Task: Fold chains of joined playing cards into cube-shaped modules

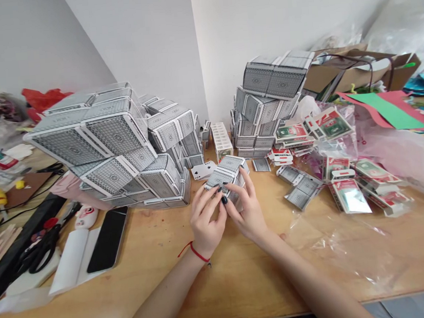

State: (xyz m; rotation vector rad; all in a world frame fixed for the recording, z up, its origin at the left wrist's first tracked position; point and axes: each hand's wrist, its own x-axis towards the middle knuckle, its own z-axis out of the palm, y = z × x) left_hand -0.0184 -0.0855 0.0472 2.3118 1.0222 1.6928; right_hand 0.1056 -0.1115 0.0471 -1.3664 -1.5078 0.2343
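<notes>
A small box folded from grey-backed playing cards stands on the table in front of me. My left hand has its fingertips pressed on the near side of this box. My right hand grips it from the right, index finger along the top edge and thumb near the left fingertips. The thumbs and fingers of both hands nearly meet at the box's near corner, and what lies under them is hidden. Face-up playing cards lie just behind on the left, and a single card lies face down on the right.
Tall stacks of card boxes rise at left and right. Joined cards, red-green card packs and plastic film lie right. A black phone and scissors lie left.
</notes>
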